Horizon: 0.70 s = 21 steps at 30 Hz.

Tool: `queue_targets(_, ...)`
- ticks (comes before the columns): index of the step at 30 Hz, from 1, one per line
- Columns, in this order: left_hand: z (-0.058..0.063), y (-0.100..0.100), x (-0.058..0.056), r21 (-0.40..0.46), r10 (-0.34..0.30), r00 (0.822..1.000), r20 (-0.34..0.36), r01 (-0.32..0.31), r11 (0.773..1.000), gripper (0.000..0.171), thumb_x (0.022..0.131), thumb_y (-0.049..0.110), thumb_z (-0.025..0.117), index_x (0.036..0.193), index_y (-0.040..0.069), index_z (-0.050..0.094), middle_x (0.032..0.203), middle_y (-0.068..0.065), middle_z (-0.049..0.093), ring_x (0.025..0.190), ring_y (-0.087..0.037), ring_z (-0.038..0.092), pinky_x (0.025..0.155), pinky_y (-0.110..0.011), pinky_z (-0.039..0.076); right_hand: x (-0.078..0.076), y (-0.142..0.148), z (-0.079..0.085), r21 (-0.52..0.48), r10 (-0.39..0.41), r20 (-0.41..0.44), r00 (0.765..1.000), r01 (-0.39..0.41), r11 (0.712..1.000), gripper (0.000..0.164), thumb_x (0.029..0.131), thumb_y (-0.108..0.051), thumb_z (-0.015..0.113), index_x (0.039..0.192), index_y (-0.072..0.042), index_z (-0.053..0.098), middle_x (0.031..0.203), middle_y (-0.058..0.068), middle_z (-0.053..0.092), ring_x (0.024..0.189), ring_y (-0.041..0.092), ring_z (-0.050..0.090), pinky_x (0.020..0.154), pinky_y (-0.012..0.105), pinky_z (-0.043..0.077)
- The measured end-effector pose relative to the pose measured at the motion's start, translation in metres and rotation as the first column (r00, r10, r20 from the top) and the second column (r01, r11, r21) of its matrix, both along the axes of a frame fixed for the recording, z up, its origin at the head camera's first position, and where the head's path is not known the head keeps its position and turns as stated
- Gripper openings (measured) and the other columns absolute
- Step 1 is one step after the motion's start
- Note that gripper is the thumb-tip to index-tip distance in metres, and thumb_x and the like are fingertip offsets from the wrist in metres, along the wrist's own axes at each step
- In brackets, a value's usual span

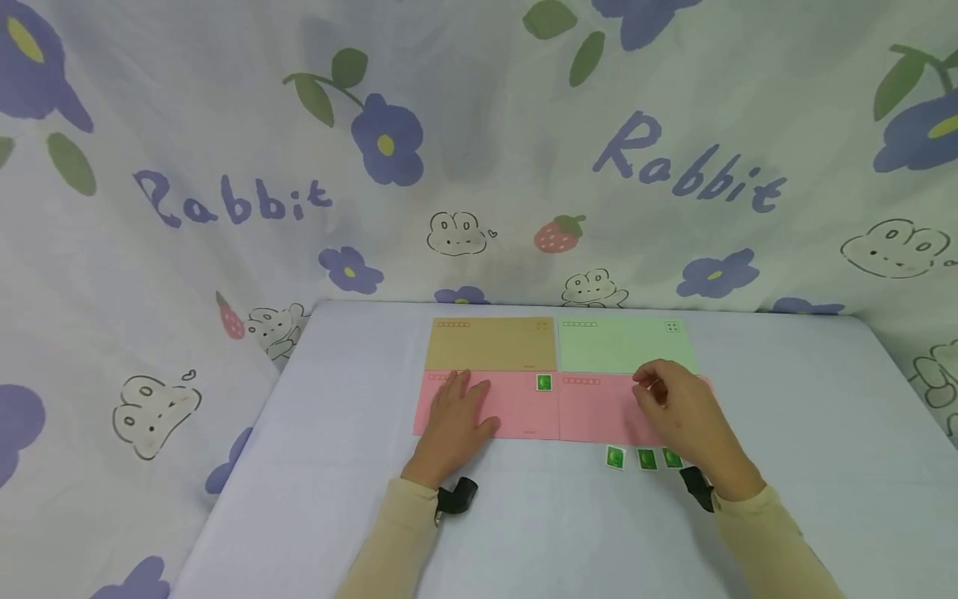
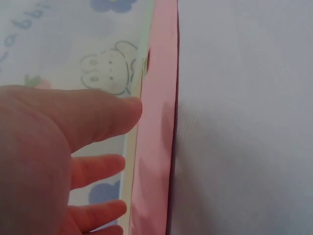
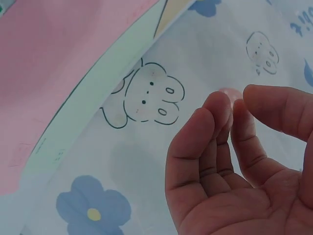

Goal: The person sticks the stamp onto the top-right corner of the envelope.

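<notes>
Two pink envelopes lie side by side at the front of the table. Over the left pink envelope (image 1: 516,412) my left hand (image 1: 451,420) has its fingers spread, the fingertips near its upper edge. A small green stamp (image 1: 544,383) lies in that envelope's upper right corner. Above the right pink envelope (image 1: 599,416) is my right hand (image 1: 684,416), fingers loosely curled. In the right wrist view its thumb (image 3: 276,105) is close to the fingertips, with nothing visible between them. Three green stamps (image 1: 647,459) lie in a row on the table just below, the rightmost beside my right wrist.
Behind the pink envelopes lie a tan envelope (image 1: 490,345) and a light green envelope (image 1: 621,345), each with printed boxes. All lie on a white-covered table (image 1: 524,524). A patterned curtain (image 1: 479,133) with flowers and rabbits stands along the table's back and left.
</notes>
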<state>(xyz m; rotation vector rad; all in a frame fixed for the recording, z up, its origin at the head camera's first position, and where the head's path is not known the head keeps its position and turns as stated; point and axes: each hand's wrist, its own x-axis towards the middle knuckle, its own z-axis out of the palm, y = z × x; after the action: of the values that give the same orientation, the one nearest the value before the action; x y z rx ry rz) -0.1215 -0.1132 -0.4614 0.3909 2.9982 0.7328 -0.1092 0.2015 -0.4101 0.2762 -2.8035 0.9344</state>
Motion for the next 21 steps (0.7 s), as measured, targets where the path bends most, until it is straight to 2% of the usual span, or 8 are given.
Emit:
queue_targets(10,0.004,0.003,0.001,0.001,0.007,1.000,-0.019,-0.007,1.000,0.055,0.086,0.031,0.063,0.135,0.011,0.048,0.147,-0.017,0.030,0.139,-0.034,0.015,0.113,-0.049,0.014,0.009,0.009,-0.007,0.001,0.021,-0.030,0.999,-0.021,1.000,0.011,0.089,-0.012,0.058,0.098,-0.006,0.061,0.086,0.001,0.058,0.075,0.014,0.051,0.065,0.030,0.048)
queue_targets(21,0.012,0.011,0.000,0.030,-0.016,0.997,-0.071,0.018,0.999,0.055,0.086,0.031,0.064,0.135,0.013,0.048,0.146,-0.015,0.032,0.139,-0.032,0.016,0.112,-0.049,0.015,0.018,0.015,-0.011,0.033,0.027,0.000,1.000,-0.027,0.999,0.011,0.088,-0.012,0.060,0.098,-0.007,0.060,0.086,0.000,0.057,0.075,0.015,0.050,0.064,0.031,0.047)
